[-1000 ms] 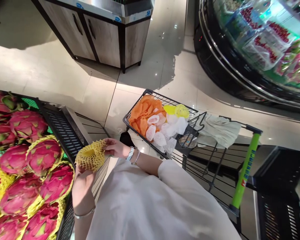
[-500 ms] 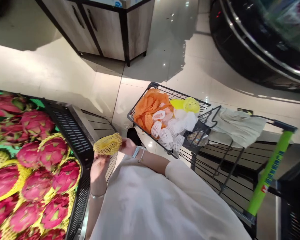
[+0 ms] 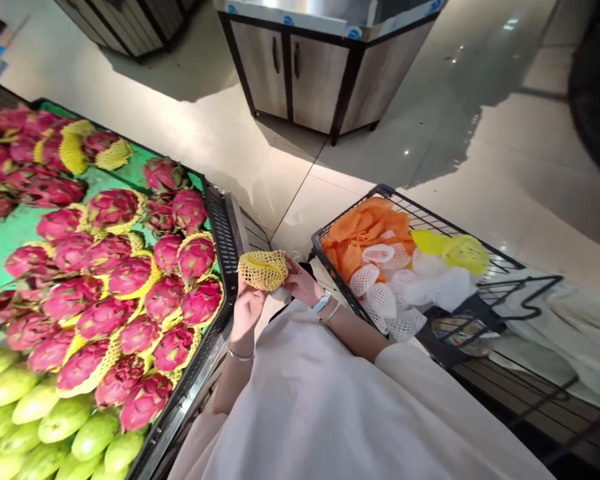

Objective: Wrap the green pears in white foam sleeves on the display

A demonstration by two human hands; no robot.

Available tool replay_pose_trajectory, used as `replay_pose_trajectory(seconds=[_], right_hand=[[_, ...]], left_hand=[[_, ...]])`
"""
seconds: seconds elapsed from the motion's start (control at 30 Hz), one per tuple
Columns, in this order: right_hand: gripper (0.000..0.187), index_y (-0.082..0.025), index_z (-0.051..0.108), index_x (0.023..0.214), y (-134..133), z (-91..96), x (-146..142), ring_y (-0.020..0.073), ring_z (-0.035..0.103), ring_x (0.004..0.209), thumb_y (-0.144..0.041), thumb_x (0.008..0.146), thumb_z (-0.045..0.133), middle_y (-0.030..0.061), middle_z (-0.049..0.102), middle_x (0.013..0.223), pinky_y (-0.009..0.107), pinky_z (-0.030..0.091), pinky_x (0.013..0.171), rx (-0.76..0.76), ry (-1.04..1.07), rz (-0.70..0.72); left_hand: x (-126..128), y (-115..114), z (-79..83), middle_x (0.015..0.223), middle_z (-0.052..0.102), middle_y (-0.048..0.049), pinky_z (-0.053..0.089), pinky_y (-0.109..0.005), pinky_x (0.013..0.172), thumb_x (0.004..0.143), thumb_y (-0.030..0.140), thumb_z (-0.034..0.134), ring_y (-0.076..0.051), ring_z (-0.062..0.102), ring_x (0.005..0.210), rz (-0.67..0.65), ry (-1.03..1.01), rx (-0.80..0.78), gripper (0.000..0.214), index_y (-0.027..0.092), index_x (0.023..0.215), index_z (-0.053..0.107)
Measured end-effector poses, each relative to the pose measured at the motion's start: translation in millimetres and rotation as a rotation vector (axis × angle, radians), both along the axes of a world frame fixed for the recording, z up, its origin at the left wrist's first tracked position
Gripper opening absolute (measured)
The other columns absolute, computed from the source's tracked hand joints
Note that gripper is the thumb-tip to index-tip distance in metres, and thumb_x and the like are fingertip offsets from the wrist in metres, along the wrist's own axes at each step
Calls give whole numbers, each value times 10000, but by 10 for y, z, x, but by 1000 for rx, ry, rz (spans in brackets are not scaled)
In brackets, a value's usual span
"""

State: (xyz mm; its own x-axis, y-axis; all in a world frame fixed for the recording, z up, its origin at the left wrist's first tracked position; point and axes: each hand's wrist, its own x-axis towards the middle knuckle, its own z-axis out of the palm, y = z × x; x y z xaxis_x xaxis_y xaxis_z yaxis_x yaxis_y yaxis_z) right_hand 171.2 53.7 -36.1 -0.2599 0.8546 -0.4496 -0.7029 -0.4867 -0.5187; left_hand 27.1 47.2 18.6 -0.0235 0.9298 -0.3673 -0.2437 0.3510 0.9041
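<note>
Both hands hold a yellow foam net sleeve (image 3: 263, 269) in front of my body. My left hand (image 3: 247, 308) grips it from below, palm up. My right hand (image 3: 300, 283), with a watch and bracelet on the wrist, pinches its right end. To the left lies a display of pink dragon fruits (image 3: 130, 273), several wrapped in yellow net sleeves. To the right a wire shopping cart basket (image 3: 325, 257) holds orange (image 3: 360, 230), white (image 3: 405, 293) and yellow (image 3: 455, 250) foam nets.
Green mangoes (image 3: 40, 420) lie at the lower left of the fruit stand, whose black slotted rim (image 3: 220, 233) runs beside my left hand. A wood-panelled cabinet (image 3: 305, 73) stands across the shiny tiled floor. A pale cloth (image 3: 575, 327) drapes over the cart's rear.
My view has swung left, so more of the dragon fruit display and the mangoes show. Both hands keep hold of the yellow net sleeve, drawn closer together.
</note>
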Motion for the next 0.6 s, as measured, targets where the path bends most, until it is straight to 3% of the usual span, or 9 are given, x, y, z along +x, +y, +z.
replay_pose_trajectory(seconds=[0.1,0.27,0.37,0.47,0.6], right_hand=[[548,-260,592,1154,54,101,-92,158,652,789,-118,624,596,28,701,999,291,559,702,69,-116,20],[431,-265,653,1061,46,250,-250,195,653,903,-201,638,607,57,683,1081,337,560,756,169,-233,54],[357,-270,678,999,15,318,-324,198,650,868,-211,661,580,70,679,1078,353,559,714,139,-173,88],[270,-259,661,980,0,402,-369,181,653,842,-249,739,540,62,688,1009,339,544,709,46,-18,117],[202,-245,584,1004,-19,528,-425,174,664,871,-261,875,430,59,688,970,326,522,717,7,36,131]], left_hand=[[-130,-40,64,1104,687,-42,574,-363,825,736,393,683,-210,666,1008,75,-158,-32,430,285,1143,600],[-234,-153,164,1128,689,-22,532,-341,926,636,139,757,-202,647,1080,110,-162,-11,624,317,1211,592],[-300,-186,192,1085,705,-19,532,-359,902,598,116,698,-210,656,1040,114,-207,-3,610,314,1170,623],[-400,-195,201,1044,712,-32,540,-361,846,589,157,640,-203,666,959,149,-287,-12,531,285,1104,646],[-531,-239,201,989,700,-50,566,-355,770,683,371,666,-189,661,863,216,-368,-77,405,257,1071,640]])
